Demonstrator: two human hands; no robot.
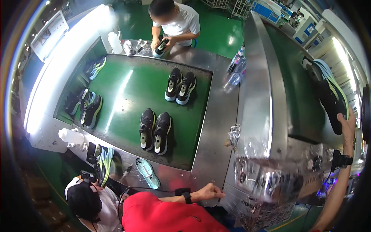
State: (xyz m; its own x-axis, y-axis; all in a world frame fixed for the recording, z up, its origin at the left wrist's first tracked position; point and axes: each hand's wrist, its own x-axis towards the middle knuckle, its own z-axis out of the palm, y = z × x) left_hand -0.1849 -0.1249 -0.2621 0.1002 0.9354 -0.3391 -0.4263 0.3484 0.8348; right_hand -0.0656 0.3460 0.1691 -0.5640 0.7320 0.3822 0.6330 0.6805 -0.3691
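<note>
My right hand (348, 124) grips one end of a black sneaker (328, 94) at the far right. The sneaker has a blue and yellow-green sole and is held on its side beside a raised green belt (280, 65). My left hand (209, 192) is curled closed over the metal table edge at lower middle, with nothing visible in it. Black straps circle both my wrists. To the left of that hand lies a pale turquoise shoe sole (148, 173) on the metal ledge. Two pairs of black sneakers, a near pair (154, 131) and a far pair (180, 87), stand on the lower green belt.
More sneakers (91, 110) sit at the belt's left side. Across the belt, a person (176, 23) handles a shoe; another in a black cap (83, 203) holds one at lower left. White bottles (114, 42), clear plastic bottles (236, 71) and plastic-wrapped stuff (266, 178) stand around.
</note>
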